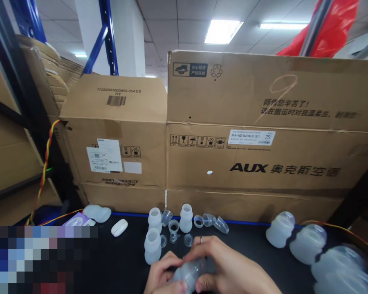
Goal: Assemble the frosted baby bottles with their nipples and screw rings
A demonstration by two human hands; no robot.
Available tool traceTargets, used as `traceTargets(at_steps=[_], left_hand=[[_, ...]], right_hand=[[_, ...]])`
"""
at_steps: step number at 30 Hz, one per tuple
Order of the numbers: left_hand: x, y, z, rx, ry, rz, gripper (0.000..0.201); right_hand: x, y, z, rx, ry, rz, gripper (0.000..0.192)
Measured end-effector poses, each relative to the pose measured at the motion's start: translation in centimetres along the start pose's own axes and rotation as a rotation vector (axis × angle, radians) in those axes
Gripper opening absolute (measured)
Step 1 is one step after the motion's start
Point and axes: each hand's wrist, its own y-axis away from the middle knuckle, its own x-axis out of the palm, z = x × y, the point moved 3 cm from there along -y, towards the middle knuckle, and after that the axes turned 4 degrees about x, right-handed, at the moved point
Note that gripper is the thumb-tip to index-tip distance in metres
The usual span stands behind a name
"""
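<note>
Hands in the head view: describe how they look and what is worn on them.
Both hands are bare, with no gloves and no sleeves in view. The left hand shows no jewellery. The right hand wears a thin band ring on one finger. No watch or markings visible.

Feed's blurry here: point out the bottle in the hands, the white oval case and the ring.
bottle (188, 274): head view, translucent body between both hands.
white oval case (119, 227): head view, top face.
ring (201, 239): head view, band on right-hand finger.
</note>
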Motion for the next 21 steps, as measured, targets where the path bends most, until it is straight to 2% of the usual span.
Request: traceTargets(at_steps=[3,5,9,13,14,15,18,20,21], left_hand=[[0.6,0.2,-0.2,-0.242,0.213,0.119,0.052],[1.2,0.6,-0.3,-0.362,0.286,0.190,0.051],[2.1,1.2,-1.3,-0.351,0.231,0.219,0.052],[2.4,1.9,-3.0,-0.298,0.113,0.134,0.054],[2.4,1.9,-3.6,-0.232,0.052,0.118,0.054],[2.4,1.9,-4.3,-0.109,-0.041,0.098,0.052],[2.3,2.0,-6.8,0.482,-0.512,0.011,0.034],[2.6,2.5,-7.9,0.844,-0.846,-0.062,0.040],[2.8,2.8,-8.1,0.973,-0.975,-0.086,0.044]], right_hand=[[-0.3,0.3,2.2,-0.154,-0.076,0.021,0.041],[-0.5,0.8,3.1,-0.193,-0.085,0.031,0.043],[-0.7,1.7,3.2,-0.095,-0.020,0.003,0.042],[-0.5,1.8,3.7,0.085,0.098,-0.050,0.033],[-0.3,1.6,3.9,0.106,0.130,-0.065,0.031],[0.0,1.3,4.2,0.114,0.161,-0.084,0.032],[1.1,0.4,4.3,0.160,0.205,-0.177,0.037],[2.0,-0.2,3.8,0.207,0.175,-0.247,0.040],[2.4,-0.5,3.4,0.238,0.143,-0.277,0.042]])
